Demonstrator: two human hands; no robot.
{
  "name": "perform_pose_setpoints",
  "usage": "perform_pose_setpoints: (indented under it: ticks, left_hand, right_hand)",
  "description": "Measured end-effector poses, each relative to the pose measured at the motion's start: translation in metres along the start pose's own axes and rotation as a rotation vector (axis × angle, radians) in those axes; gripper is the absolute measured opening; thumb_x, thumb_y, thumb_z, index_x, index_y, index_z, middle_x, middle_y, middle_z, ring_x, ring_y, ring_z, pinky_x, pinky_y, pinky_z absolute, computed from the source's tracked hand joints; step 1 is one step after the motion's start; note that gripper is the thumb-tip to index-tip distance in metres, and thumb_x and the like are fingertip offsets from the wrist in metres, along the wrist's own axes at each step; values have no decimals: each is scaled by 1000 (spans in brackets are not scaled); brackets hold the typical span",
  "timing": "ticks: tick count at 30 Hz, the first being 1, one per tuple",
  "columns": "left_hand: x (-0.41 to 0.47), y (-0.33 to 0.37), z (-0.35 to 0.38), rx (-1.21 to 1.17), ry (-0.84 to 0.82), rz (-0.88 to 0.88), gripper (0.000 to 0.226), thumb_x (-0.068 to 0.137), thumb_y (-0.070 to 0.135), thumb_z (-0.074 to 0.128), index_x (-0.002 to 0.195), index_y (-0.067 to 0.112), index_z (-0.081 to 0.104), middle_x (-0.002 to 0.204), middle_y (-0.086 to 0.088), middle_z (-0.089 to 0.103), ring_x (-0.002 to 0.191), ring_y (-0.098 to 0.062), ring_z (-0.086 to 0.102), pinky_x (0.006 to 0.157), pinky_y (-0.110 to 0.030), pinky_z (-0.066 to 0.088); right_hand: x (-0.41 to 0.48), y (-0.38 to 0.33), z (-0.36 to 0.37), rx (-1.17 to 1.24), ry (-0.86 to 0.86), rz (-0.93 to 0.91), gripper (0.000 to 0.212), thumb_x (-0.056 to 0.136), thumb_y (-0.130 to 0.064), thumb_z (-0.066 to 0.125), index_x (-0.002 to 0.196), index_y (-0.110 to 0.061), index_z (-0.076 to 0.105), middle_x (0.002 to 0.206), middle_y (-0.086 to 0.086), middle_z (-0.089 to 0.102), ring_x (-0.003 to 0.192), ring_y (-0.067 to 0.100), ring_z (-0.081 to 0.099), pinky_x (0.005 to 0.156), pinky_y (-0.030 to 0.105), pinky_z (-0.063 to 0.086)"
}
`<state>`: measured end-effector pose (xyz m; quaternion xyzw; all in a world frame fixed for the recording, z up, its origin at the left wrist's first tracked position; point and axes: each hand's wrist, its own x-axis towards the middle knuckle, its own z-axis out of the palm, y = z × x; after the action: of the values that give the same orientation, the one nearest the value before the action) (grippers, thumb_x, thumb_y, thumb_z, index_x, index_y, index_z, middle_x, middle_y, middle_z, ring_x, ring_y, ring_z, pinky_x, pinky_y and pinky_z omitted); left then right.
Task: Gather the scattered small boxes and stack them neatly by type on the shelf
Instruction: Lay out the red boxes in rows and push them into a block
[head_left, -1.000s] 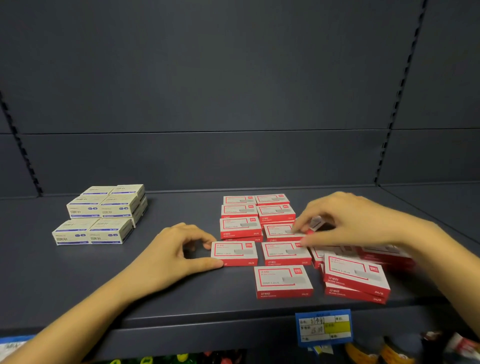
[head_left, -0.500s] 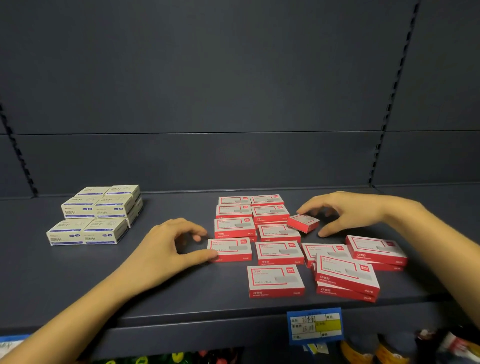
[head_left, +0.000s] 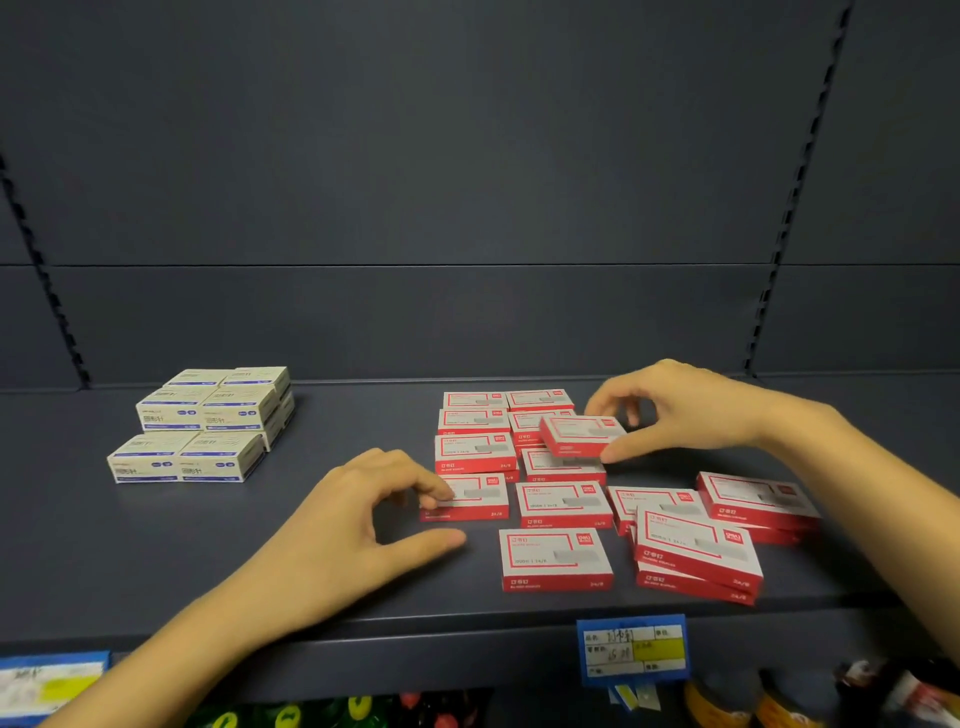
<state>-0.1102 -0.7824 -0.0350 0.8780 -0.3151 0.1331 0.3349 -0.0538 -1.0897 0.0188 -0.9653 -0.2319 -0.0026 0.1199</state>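
My right hand (head_left: 691, 410) pinches one red box (head_left: 582, 435) between thumb and fingers. It is tilted and held up above the right-hand column of the red rows (head_left: 475, 452). My left hand (head_left: 358, 514) is half curled. Its fingertips rest on the left end of the near-left box (head_left: 478, 499), and the thumb stretches along the shelf (head_left: 363, 431) just in front of that box, so it has no hold on it.

The shelf carries two kinds of box. Cream boxes (head_left: 208, 421) sit at the left in a tidy block, two across, stacked higher at the back than in front. Well apart from them, in the middle, the red rows run two across from the back toward me. A lone box (head_left: 556, 558) lies nearer the edge. At the right, a loose pile (head_left: 696, 545) of red boxes overlaps crookedly, some two deep. Every box is closed, so I cannot tell what is inside. A price tag (head_left: 631, 652) hangs on the shelf's front lip.
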Motion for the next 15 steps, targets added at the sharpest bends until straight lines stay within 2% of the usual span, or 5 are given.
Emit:
perform_pose_setpoints:
  ticks: [3,6,9,12,15]
  left_hand:
    - [0,5,3,-19,-21,24,35,66,54,64,89,28,69,83,16,65,90,-5,57,81,-18,44]
    - [0,8,8,-26,-39,30,42,64,61,62,92,29,69,87,18,64,93,-3,57,83,-17,44]
    - [0,8,14,-9,-50,32,50,61,68,64,96,33,68,92,23,64,95,0,55,85,-19,45]
    - [1,9,22,71,-63,52,60,59,75,56,102,35,66,100,26,62,98,7,51,90,-19,44]
    - [4,10,27,118,-75,61,62,59,78,54,101,35,65,100,27,60,98,10,49,92,-19,42]
  right_hand:
    - [6,-11,9,-150,26,-1,44,75,-58,60,113,-37,56,97,-29,54,79,0,53,60,12,36]
    - [8,-15,17,-230,42,-28,45,78,-59,56,117,-38,57,111,-23,54,82,-2,48,63,10,35]
    - [3,-18,15,-237,62,-21,43,80,-58,54,119,-39,55,111,-23,49,81,-4,44,64,11,34]
    - [-13,-23,1,-184,98,-6,39,78,-62,50,112,-42,56,107,-25,51,81,-1,49,66,19,42]
    - [-36,-31,-13,-106,62,-33,49,65,-74,39,99,-45,59,97,-27,57,85,5,56,75,30,52]
